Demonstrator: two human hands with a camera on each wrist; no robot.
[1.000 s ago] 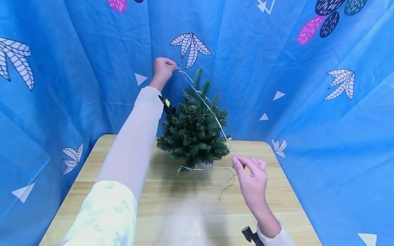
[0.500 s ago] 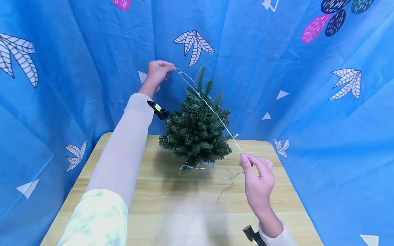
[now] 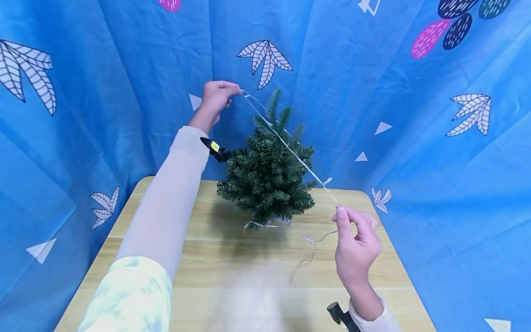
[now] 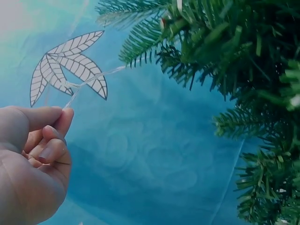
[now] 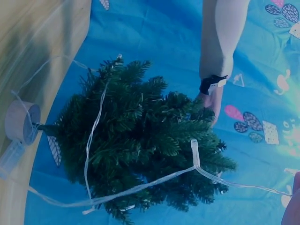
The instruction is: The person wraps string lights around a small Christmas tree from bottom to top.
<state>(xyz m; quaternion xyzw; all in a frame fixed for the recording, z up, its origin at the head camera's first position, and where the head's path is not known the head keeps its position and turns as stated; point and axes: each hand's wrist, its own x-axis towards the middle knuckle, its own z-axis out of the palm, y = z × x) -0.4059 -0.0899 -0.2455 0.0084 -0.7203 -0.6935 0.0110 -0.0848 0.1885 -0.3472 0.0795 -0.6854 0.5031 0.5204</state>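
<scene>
Evidently, the work was only partly done. The string lights (image 3: 296,155) already crossed the foot of the small tree (image 3: 269,170) at the centre of the head view, and another stretch passed over its lower branches. Yet one long span seemed unsettled: it slanted before the tree from the left hand (image 3: 216,99), upper left of centre, to the right hand (image 3: 357,251), lower right, both pinching it in their fingertips. A loose tail, seemingly left to place, showed against the table (image 3: 199,276).
</scene>
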